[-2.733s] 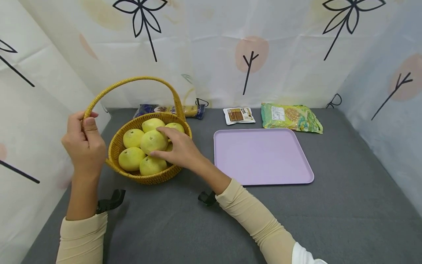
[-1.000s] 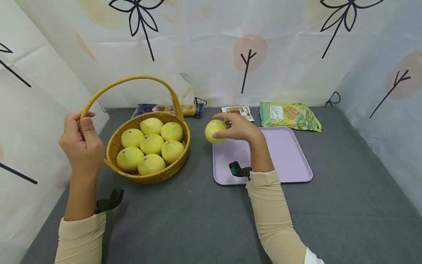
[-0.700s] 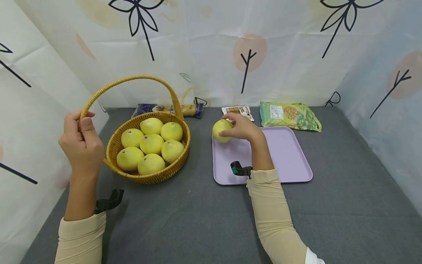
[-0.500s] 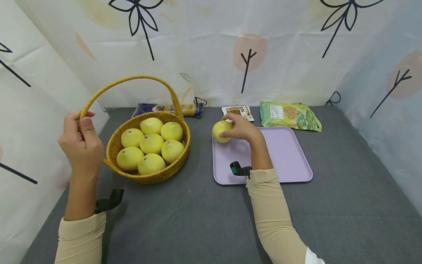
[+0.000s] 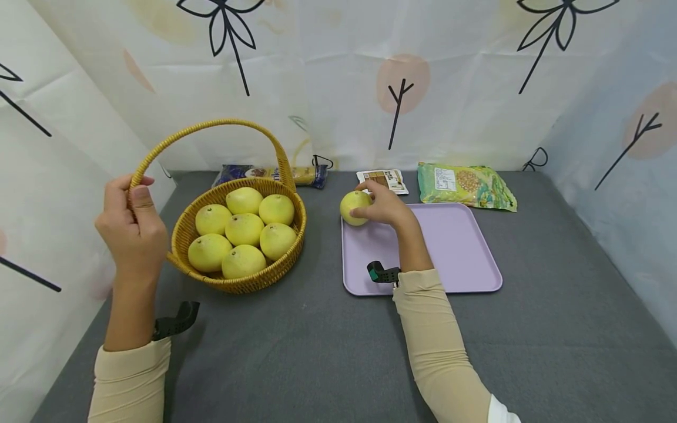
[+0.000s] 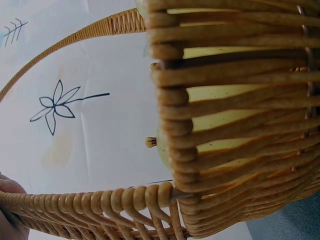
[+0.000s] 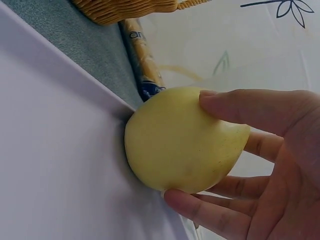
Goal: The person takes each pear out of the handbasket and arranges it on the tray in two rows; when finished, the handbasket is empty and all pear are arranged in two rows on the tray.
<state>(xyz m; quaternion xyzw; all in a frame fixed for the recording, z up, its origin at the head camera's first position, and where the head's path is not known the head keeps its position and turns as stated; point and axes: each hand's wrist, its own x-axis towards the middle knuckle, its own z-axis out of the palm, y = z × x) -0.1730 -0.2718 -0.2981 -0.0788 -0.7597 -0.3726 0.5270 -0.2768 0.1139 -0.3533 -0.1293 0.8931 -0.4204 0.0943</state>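
My left hand (image 5: 132, 226) grips the arched handle (image 5: 227, 124) of a yellow wicker basket (image 5: 240, 286), curled round its left side. Several round yellow-green fruits (image 5: 244, 229) fill the basket. My right hand (image 5: 388, 205) holds another of these fruits (image 5: 355, 207) at the far left corner of a lilac tray (image 5: 449, 252). In the right wrist view, that pale, finely speckled fruit (image 7: 177, 142) tapers towards the palm and sits against the tray surface (image 7: 55, 130). The thumb rests on one side of it, the fingers on the other.
Behind the basket lies a blue and yellow packet (image 5: 272, 174). A small white and brown sachet (image 5: 385, 180) and a green bag (image 5: 465, 185) lie behind the tray. Patterned white cloth (image 5: 338, 88) encloses the grey table (image 5: 296, 364).
The right hand has carried one fruit from the basket rightwards and down onto the tray's far left corner, where it stays nearly still. The left hand keeps its grip on the handle.
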